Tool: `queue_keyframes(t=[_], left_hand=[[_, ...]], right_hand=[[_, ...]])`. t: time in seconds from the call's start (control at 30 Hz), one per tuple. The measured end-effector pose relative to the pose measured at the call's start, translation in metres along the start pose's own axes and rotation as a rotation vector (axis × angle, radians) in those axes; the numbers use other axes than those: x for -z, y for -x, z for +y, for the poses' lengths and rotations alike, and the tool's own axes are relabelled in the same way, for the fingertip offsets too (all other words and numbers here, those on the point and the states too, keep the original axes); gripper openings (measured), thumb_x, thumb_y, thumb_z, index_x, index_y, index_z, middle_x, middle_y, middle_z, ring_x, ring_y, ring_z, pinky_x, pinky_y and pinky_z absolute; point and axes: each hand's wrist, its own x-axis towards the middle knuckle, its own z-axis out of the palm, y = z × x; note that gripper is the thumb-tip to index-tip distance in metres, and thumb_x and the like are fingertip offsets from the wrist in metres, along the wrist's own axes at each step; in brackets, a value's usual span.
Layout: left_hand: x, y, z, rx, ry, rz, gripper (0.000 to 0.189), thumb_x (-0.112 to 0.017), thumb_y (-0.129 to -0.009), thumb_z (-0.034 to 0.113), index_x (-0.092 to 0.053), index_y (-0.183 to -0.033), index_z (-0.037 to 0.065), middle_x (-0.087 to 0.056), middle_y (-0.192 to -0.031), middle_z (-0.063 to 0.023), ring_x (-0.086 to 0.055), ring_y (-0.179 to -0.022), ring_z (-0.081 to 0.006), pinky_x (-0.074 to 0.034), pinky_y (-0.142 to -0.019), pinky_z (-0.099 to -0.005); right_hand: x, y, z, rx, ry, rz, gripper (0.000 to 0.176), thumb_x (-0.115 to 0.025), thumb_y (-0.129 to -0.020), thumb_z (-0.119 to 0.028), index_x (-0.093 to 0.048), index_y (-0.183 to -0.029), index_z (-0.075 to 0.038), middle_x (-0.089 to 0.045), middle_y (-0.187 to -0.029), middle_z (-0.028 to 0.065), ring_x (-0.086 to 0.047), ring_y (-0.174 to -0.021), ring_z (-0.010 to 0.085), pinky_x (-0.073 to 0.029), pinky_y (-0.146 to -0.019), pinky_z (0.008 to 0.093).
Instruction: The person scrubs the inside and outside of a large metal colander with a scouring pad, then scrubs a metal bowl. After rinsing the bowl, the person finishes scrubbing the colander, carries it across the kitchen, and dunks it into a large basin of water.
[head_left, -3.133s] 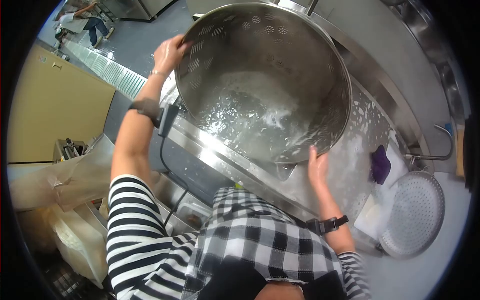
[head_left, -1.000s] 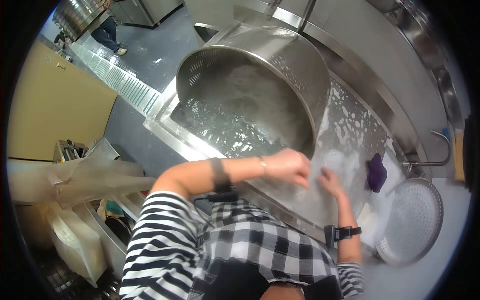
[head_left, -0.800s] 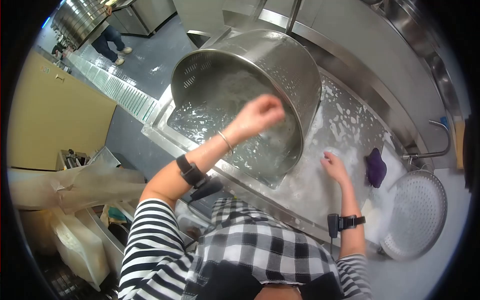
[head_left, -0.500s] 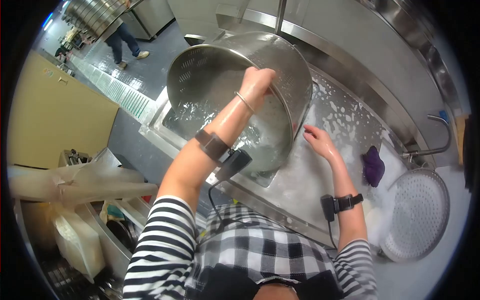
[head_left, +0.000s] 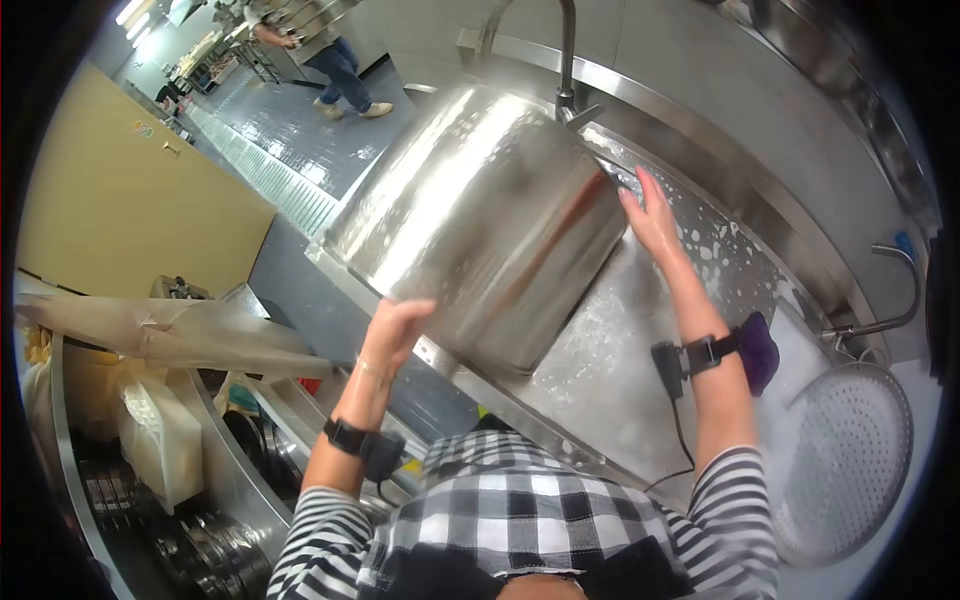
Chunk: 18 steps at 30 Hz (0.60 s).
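A large shiny metal pot [head_left: 480, 220], slightly blurred, lies tipped over the sink, its outer wall facing up and its opening hidden from view. My left hand [head_left: 395, 335] is at the pot's lower left edge, thumb stretched over the wall and the other fingers mostly out of sight. At the right end of the pot is my right hand [head_left: 652, 215], its fingers spread and pointing up beside the base. Wet suds cover the metal sink surface [head_left: 610, 370]. To the right, a purple cloth [head_left: 760, 355] lies partly behind my right forearm.
A round perforated metal plate [head_left: 845, 465] rests at the right. One faucet [head_left: 567, 60] rises behind the pot, another [head_left: 885, 310] stands at the right. Drawers with metal containers [head_left: 210, 550] are at lower left. A person [head_left: 325, 50] carrying metalware is in the background.
The pot has turned over, so its outer wall shows instead of its inside. My left hand has moved from its rim down to the left; my right hand has risen. The person in the background has shifted right.
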Motion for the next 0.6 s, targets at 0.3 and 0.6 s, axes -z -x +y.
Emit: queue_keyframes(t=[0.3,0.6], left_hand=[[0.044,0.019,-0.028,0.011,0.162,-0.001,0.017,-0.061,-0.072,0.000,-0.060,-0.088,-0.005,-0.061,-0.080,-0.0060,-0.057,-0.071,-0.0130,-0.044,-0.068,-0.0265],[0.073,0.051,-0.079,0.115,0.339,0.079,0.017,-0.060,-0.069,-0.002,-0.061,-0.085,-0.003,-0.059,-0.080,-0.0043,-0.056,-0.076,-0.0141,-0.043,-0.067,-0.0278]], right_hand=[[-0.037,-0.030,-0.085,-0.050,-0.187,-0.141,0.046,-0.061,-0.076,-0.039,-0.059,-0.106,-0.004,-0.058,-0.098,0.0167,-0.055,-0.093,0.0298,-0.042,-0.081,0.0359],[-0.019,0.017,-0.146,0.263,-0.181,0.109,0.019,-0.067,-0.073,-0.022,-0.063,-0.082,-0.005,-0.054,-0.076,0.0101,-0.053,-0.075,0.0257,-0.043,-0.067,0.0357]])
